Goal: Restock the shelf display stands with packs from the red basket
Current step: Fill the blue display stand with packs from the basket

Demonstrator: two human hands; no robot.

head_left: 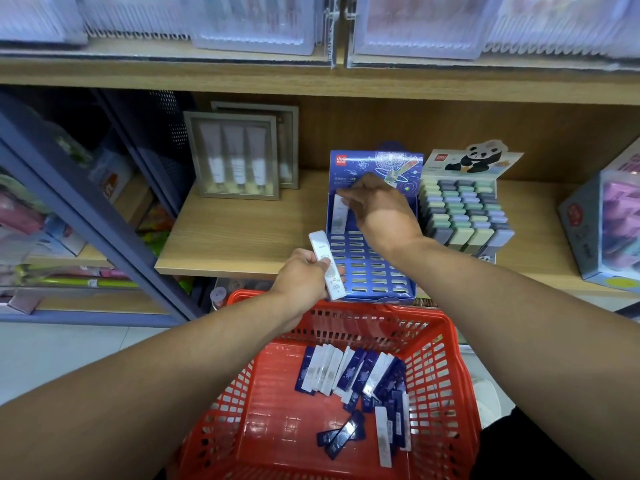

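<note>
Two hands are at work on the blue display stand (pixel 372 268): the right hand (pixel 375 206) pinches a white pack (pixel 338 216) and is seating it in a back-row slot, while the left hand (pixel 304 277) grips another white pack (pixel 327 263) at the stand's front edge. Most slots look unfilled. Next, I judge, the left pack goes into a neighbouring slot; more packs lie in the red basket (pixel 446 344) below.

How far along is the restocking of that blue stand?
Barely begun: the blue slotted display stand shows mostly empty slots. The right hand is setting one white pack into its top-left slot; the left hand holds another white pack. Many blue and white packs remain in the red basket.
</note>
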